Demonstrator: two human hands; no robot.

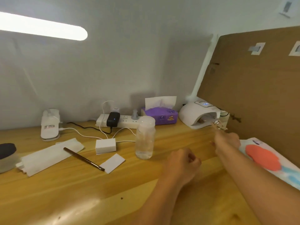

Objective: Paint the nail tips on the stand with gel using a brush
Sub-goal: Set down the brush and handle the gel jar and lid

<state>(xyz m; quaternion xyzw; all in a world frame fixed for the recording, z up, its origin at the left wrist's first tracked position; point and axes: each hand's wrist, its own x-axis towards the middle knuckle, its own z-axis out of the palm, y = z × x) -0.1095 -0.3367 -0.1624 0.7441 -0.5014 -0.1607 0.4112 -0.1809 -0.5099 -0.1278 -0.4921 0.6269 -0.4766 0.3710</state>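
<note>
Head view: we see the right hand (227,140) at 3 o'clock, its grip pinching the stand (219,125) with nail tips, blurred, just at the curing lamp (197,115) mouth. Left hand (185,161) clenched on nothing we can see, resting on the counter (97,192). Brush (83,159) lies at 9 o'clock, untouched. We judge curing step; next, seat the stand level inside the lamp.
</note>
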